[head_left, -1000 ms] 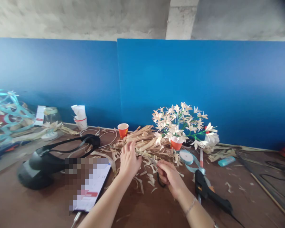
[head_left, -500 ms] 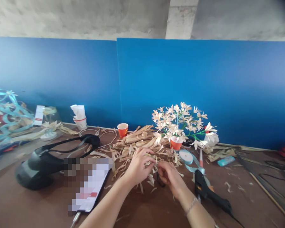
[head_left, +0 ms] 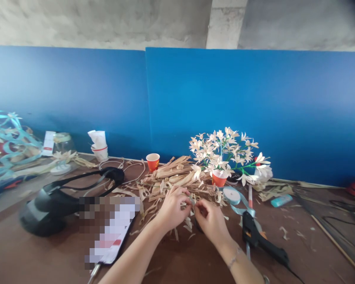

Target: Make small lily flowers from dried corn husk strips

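Observation:
My left hand is curled, its fingertips pinching a small strip of dried husk at the front of the pile of dried husk strips. My right hand is closed and meets the left at the same strip; black scissors sit mostly hidden under it. Both hands rest low over the brown table. Behind them stands a bunch of white husk flowers in an orange cup.
A black glue gun lies right of my right hand, beside a roll of light blue ribbon. A black bag and a phone lie to the left. Another orange cup stands at the back.
My left hand drew back from the husk pile towards me and closed on a strip. My right hand rose slightly and moved left to meet it.

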Demonstrator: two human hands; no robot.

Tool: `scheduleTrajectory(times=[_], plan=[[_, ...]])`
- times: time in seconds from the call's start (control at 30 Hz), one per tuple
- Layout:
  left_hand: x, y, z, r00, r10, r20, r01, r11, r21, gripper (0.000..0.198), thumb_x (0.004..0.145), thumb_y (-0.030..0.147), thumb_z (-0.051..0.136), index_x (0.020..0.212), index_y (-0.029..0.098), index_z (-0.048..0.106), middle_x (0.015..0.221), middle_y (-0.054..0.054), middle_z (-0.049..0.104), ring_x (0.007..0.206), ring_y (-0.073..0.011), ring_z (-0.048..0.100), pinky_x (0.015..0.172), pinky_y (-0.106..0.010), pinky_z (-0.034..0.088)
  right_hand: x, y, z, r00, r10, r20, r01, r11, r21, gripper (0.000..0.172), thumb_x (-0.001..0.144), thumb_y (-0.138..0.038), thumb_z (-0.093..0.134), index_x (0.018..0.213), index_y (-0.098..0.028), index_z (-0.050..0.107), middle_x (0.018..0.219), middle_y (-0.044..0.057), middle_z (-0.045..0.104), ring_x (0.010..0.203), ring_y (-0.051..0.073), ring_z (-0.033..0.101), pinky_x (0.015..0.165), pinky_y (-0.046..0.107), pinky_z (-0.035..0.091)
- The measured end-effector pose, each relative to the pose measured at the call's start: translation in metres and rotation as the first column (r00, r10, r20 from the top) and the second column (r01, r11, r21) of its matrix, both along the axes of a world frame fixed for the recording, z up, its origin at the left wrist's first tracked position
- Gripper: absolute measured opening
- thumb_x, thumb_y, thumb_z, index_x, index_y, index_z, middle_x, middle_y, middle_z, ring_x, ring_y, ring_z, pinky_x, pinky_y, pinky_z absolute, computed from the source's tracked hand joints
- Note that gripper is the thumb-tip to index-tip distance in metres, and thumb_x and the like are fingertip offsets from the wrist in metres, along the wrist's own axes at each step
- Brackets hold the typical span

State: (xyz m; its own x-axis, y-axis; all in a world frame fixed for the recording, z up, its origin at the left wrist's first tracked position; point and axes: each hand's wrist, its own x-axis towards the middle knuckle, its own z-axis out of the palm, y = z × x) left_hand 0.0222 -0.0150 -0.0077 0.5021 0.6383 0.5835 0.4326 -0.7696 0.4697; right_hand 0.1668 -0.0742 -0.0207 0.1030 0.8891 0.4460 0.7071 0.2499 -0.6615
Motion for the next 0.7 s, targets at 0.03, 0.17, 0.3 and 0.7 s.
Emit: scheduleTrajectory(times=[0.03, 0.17, 0.3, 0.7], plan=[[0.0, -0.001, 0.0, 1.0, -0.004, -0.008, 0.004, 1.0, 0.008, 0.013, 0.066, 0.012, 0.055, 0.063, 0.021, 0.063, 0.09, -0.004, 0.06, 0.092, -0.0201, 0.05, 0.082, -0.036, 0.039, 0.0, 0.0, 0.0, 1.0, -0.007, 0.025, 0.007, 1.0, -0.004, 0.012, 0.077, -0.026, 0.047, 0.071, -0.021, 0.057, 0.065, 0.002, 0.063, 0.058, 0.017, 0.055, 0.054, 0.023, 0.036], [0.003, -0.007, 0.003, 0.999, 0.035, -0.039, -0.033, 0.999, 0.043, 0.011, 0.064, 0.011, 0.057, 0.061, 0.021, 0.061, 0.092, -0.003, 0.059, 0.095, -0.0205, 0.048, 0.083, -0.037, 0.037, -0.001, -0.001, -0.001, 0.988, -0.065, 0.143, 0.064, 0.998, 0.006, 0.014, 0.077, -0.025, 0.046, 0.069, -0.02, 0.057, 0.064, 0.003, 0.063, 0.058, 0.017, 0.057, 0.055, 0.023, 0.035], [0.01, -0.014, 0.004, 0.992, 0.122, -0.019, -0.12, 0.99, 0.072, 0.009, 0.064, 0.011, 0.058, 0.06, 0.02, 0.059, 0.094, -0.003, 0.058, 0.097, -0.0207, 0.046, 0.084, -0.039, 0.033, -0.005, -0.001, -0.002, 0.973, -0.157, 0.169, 0.152, 0.988, 0.039, 0.012, 0.076, -0.023, 0.048, 0.065, -0.02, 0.053, 0.061, 0.002, 0.062, 0.056, 0.016, 0.057, 0.053, 0.024, 0.033], [0.005, -0.007, 0.003, 0.968, 0.249, -0.011, -0.247, 0.965, 0.082, 0.012, 0.068, 0.014, 0.056, 0.059, 0.021, 0.06, 0.097, -0.003, 0.059, 0.098, -0.0227, 0.046, 0.085, -0.043, 0.031, 0.004, 0.003, -0.002, 0.987, -0.155, 0.032, 0.153, 0.987, 0.057, 0.014, 0.075, -0.026, 0.049, 0.083, -0.019, 0.058, 0.07, 0.004, 0.064, 0.057, 0.016, 0.056, 0.056, 0.025, 0.04]])
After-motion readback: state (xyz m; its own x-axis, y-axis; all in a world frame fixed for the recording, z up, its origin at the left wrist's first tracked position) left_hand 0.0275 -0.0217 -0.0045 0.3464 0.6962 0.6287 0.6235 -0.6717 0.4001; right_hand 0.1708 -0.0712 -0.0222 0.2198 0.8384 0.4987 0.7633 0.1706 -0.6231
